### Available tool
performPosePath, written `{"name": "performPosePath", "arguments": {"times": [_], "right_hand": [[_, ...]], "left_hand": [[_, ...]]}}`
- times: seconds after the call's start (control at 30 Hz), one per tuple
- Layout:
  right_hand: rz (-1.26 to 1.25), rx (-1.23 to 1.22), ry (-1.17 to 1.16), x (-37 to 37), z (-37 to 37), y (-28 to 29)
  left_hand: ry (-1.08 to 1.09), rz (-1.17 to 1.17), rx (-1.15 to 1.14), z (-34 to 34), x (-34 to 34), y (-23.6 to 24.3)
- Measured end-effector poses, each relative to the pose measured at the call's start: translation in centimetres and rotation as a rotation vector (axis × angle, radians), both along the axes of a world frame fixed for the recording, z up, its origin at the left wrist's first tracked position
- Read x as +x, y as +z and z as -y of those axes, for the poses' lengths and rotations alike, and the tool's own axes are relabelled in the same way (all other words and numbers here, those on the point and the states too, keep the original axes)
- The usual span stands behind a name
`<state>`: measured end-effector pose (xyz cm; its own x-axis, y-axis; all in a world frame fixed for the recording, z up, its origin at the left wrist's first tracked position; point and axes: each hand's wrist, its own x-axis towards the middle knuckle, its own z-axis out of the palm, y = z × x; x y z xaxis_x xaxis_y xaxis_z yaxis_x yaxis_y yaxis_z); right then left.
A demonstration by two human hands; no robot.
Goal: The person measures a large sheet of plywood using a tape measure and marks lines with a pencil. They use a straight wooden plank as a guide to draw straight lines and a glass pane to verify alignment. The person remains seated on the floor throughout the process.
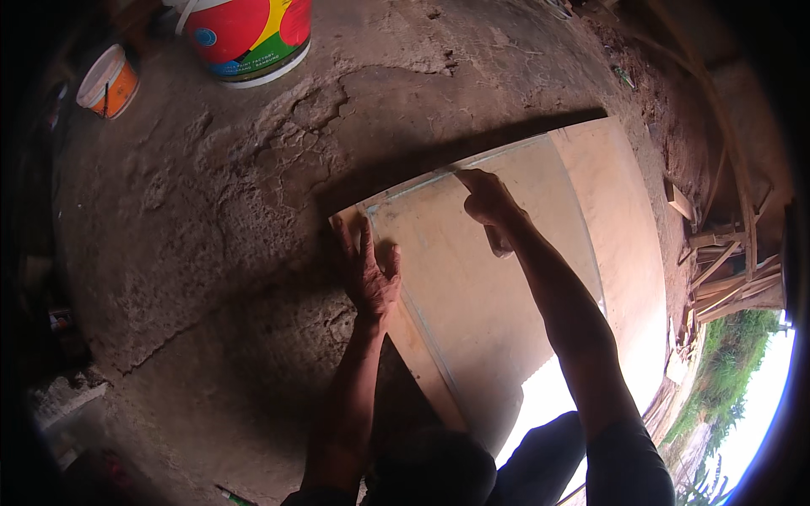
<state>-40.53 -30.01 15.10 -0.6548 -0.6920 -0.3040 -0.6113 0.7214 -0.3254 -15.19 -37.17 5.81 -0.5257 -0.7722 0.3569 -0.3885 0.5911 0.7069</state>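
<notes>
1. My left hand (371, 282) rests on the near-left corner area of the plywood panel (489, 253), its fingers spread apart along the edge strip; it clamps nothing that I can see.
2. My right hand (491, 205) is at the panel's far edge, fingers curled in; I cannot tell whether they close on a tool.
3. The panel lies in front of me above the concrete floor (202, 202), slanting across the view, a dark shadow along its far side.
4. A thin bluish line (413, 187) runs just inside 2 of its edges, and bright light washes over its near-right part.
5. Beyond it, well apart, stand 2 containers: a multicoloured paint bucket (253, 42) and a smaller orange tub (111, 84).
6. To my right lie wood scraps (734, 291), with green plants (730, 363) nearer me.
</notes>
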Motion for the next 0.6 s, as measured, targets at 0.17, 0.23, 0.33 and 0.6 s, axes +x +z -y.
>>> {"name": "performPosePath", "arguments": {"times": [0.17, 0.23, 0.33, 0.6], "right_hand": [[-0.010, -0.028, -0.003, 0.3, -0.1, -0.5], [-0.033, -0.005, 0.034, 0.4, -0.4, -0.7], [-0.042, -0.104, -0.006, -0.2, -0.3, -0.8], [-0.088, 0.044, -0.023, -1.0, -0.9, -0.2]], "left_hand": [[-0.006, 0.019, 0.013, 0.0, 0.1, 0.1], [-0.004, 0.032, 0.026, -0.1, 0.1, -0.1], [-0.004, 0.031, 0.047, -0.1, 0.0, -0.3], [-0.008, 0.038, 0.044, -0.2, 0.1, -0.1]]}}
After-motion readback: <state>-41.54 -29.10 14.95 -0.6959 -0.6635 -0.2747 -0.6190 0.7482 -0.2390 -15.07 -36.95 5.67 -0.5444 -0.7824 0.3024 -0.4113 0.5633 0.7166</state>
